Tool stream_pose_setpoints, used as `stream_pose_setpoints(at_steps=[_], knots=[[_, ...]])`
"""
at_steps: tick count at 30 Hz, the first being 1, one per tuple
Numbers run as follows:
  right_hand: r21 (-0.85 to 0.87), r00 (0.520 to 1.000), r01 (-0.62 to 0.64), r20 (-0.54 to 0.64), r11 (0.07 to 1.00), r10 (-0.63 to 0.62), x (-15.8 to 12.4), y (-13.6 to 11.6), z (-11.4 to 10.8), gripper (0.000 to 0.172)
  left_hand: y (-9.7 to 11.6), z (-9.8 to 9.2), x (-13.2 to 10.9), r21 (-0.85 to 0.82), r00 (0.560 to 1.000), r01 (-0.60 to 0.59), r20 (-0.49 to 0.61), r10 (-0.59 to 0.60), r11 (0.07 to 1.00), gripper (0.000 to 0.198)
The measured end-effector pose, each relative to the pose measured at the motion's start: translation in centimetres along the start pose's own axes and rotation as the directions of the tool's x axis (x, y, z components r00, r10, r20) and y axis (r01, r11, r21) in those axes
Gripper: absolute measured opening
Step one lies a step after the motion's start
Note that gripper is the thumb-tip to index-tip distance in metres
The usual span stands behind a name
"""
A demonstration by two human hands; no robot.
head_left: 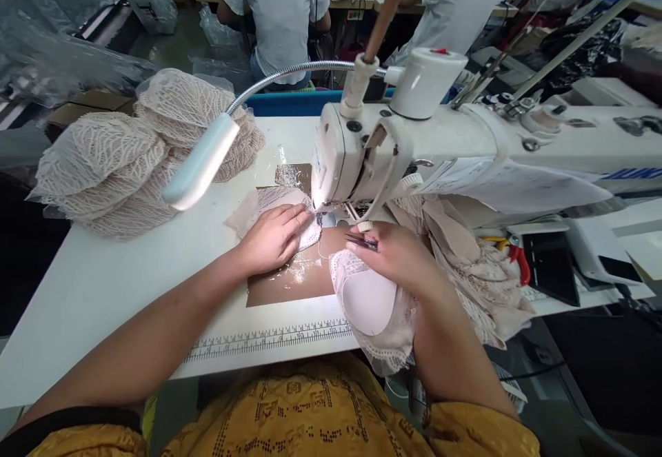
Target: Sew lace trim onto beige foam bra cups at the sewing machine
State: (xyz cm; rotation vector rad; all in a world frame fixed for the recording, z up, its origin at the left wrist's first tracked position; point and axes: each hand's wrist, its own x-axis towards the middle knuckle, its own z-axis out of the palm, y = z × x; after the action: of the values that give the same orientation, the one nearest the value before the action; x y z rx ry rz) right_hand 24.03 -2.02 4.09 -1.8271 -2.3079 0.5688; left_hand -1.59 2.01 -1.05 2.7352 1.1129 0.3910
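My left hand (274, 238) lies flat with its fingers stretched over a pale lace piece (310, 234), pressing it to the sewing machine's bed just left of the needle area. In my right hand (400, 257), small dark thread snips (362, 241) are gripped, their tips pointing left toward the machine foot. A lace bra cup (368, 298) with a smooth pale lining hangs below that hand over the table's front edge. The white sewing machine (352, 154) stands right above both hands; its needle is too small to make out.
Stacked lace pieces (103, 167) lie at the left under a gooseneck lamp (201, 160). A printed ruler strip (269, 338) runs along the front edge. More beige lace (480, 281), red-handled pliers (520, 262) and a dark tablet-like device (551, 267) lie right. Two people in white sit beyond.
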Motion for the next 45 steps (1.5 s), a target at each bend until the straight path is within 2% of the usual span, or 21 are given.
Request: stream_pose_setpoints(at_steps=[5, 7, 8, 11, 14, 17, 19, 21, 24, 28, 31, 33, 34, 35, 37, 38, 39, 40, 41, 43, 45], knots=[[-0.131, 0.983, -0.069, 0.162, 0.989, 0.090, -1.7, 0.2, -1.0, 0.021, 0.1, -1.0, -0.4, -0.025, 0.989, 0.139, 0.053, -0.137, 0.990, 0.052], [-0.156, 0.976, -0.047, 0.205, 0.987, 0.079, -2.1, 0.0, -0.8, 0.011, -0.1, -1.8, -0.8, -0.067, 0.964, 0.248, 0.111, -0.240, 0.966, 0.047], [-0.160, 0.975, -0.024, 0.216, 0.987, 0.059, -2.3, -0.1, -0.7, 0.014, -0.2, -2.3, -1.1, -0.092, 0.947, 0.302, 0.148, -0.287, 0.949, 0.045], [-0.132, 0.979, -0.024, 0.196, 0.991, 0.050, -2.9, 0.2, -0.7, 0.021, -1.0, -3.9, -2.7, -0.141, 0.895, 0.421, 0.227, -0.385, 0.896, 0.038], [-0.075, 0.977, -0.078, 0.194, 0.994, 0.091, -3.6, 1.0, -0.7, 0.037, -2.0, -5.3, -5.3, -0.139, 0.850, 0.516, 0.206, -0.485, 0.845, 0.042], [-0.063, 0.971, -0.079, 0.220, 0.995, 0.091, -4.0, 1.3, -0.3, 0.024, -2.9, -6.1, -8.1, -0.130, 0.784, 0.618, 0.165, -0.598, 0.775, 0.054], [-0.012, 0.988, -0.034, 0.154, 0.999, 0.035, -3.9, 0.7, 0.1, 0.023, -3.2, -6.4, -9.8, -0.137, 0.743, 0.669, 0.151, -0.652, 0.730, 0.053], [0.099, 0.998, 0.027, 0.045, 0.995, -0.032, -3.5, -0.8, 0.2, 0.027, -3.1, -6.6, -11.4, -0.158, 0.721, 0.693, 0.159, -0.674, 0.704, 0.038], [0.321, 0.994, 0.107, -0.006, 0.941, -0.111, -2.5, -4.1, 0.5, 0.028, -2.3, -6.8, -13.9, -0.197, 0.742, 0.671, 0.200, -0.640, 0.715, 0.003], [0.544, 0.961, 0.135, 0.132, 0.828, -0.243, 0.1, -9.5, 2.5, 0.027, -1.3, -8.0, -17.3, -0.206, 0.808, 0.590, 0.150, -0.570, 0.781, 0.018], [0.648, 0.944, 0.195, 0.079, 0.737, -0.320, 3.5, -13.7, 4.2, 0.028, -1.6, -11.0, -18.9, -0.073, 0.844, 0.531, -0.047, -0.534, 0.844, 0.019], [0.664, 0.908, 0.382, -0.139, 0.643, -0.396, 6.7, -16.7, 4.5, 0.031, -2.6, -14.1, -19.0, 0.094, 0.837, 0.504, -0.298, -0.459, 0.859, 0.018], [0.625, 0.862, 0.502, -0.301, 0.598, -0.408, 8.4, -18.1, 4.2, 0.033, -3.3, -15.9, -18.8, 0.176, 0.802, 0.512, -0.448, -0.395, 0.841, 0.018], [0.540, 0.781, 0.624, -0.452, 0.565, -0.431, 10.2, -19.4, 3.8, 0.032, -4.3, -17.6, -18.3, 0.250, 0.747, 0.544, -0.579, -0.326, 0.801, 0.019], [0.315, 0.566, 0.803, -0.671, 0.506, -0.480, 13.8, -21.6, 2.8, 0.027, -6.6, -20.4, -16.9, 0.312, 0.631, 0.613, -0.746, -0.212, 0.726, 0.018], [0.229, 0.487, 0.840, -0.717, 0.491, -0.498, 15.6, -22.2, 2.3, 0.026, -8.0, -21.2, -16.2, 0.321, 0.612, 0.611, -0.771, -0.175, 0.723, 0.018], [0.182, 0.459, 0.845, -0.729, 0.503, -0.508, 17.2, -22.6, 2.1, 0.026, -9.4, -21.6, -15.4, 0.325, 0.625, 0.595, -0.762, -0.169, 0.735, 0.018], [0.163, 0.471, 0.830, -0.718, 0.534, -0.513, 18.8, -22.6, 2.1, 0.028, -10.7, -21.5, -14.7, 0.321, 0.658, 0.585, -0.725, -0.205, 0.745, 0.019], [0.173, 0.524, 0.794, -0.680, 0.583, -0.513, 20.1, -22.3, 2.4, 0.030, -12.0, -20.9, -14.1, 0.296, 0.687, 0.591, -0.672, -0.276, 0.751, 0.021], [0.202, 0.679, 0.670, -0.554, 0.714, -0.481, 21.9, -21.0, 3.7, 0.035, -13.9, -18.8, -13.3, 0.222, 0.754, 0.602, -0.474, -0.454, 0.767, 0.031], [0.208, 0.738, 0.612, -0.497, 0.763, -0.456, 22.4, -19.3, 5.3, 0.037, -14.9, -16.5, -13.2, 0.181, 0.786, 0.585, -0.367, -0.498, 0.790, 0.054]])
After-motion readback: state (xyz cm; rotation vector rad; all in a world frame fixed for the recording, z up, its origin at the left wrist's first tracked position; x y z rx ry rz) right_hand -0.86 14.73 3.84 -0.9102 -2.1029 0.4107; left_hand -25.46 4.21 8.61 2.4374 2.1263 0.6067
